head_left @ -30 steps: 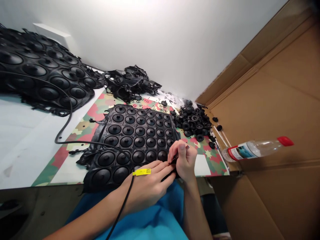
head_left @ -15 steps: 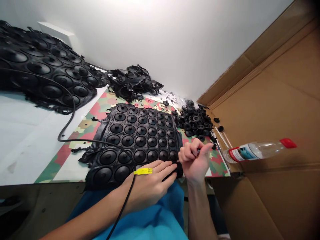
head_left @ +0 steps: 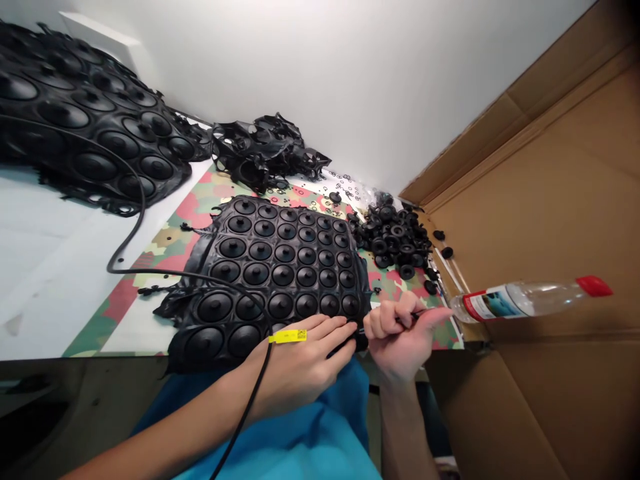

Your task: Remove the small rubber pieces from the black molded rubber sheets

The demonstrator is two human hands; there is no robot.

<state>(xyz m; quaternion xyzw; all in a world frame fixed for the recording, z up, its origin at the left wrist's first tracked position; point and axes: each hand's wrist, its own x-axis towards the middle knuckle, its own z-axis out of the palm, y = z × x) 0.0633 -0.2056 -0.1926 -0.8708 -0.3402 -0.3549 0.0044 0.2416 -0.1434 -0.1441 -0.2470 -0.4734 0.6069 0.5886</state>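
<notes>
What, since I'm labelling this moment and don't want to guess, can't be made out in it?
In the head view:
- The small dark item in the right hand: mostly covered by curled fingers.
- Part of the near black sheet: hidden under the left hand.
- The far-left black sheet: cut off by the left edge.
- Print on the yellow tag: too small to read.

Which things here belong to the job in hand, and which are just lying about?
Seemingly part of the job:
Studded black sheet, under the left hand
Small dark item in the right hand
Loose black discs
Torn black scraps

Probably just lying about:
Red-capped bottle
Cardboard
</notes>
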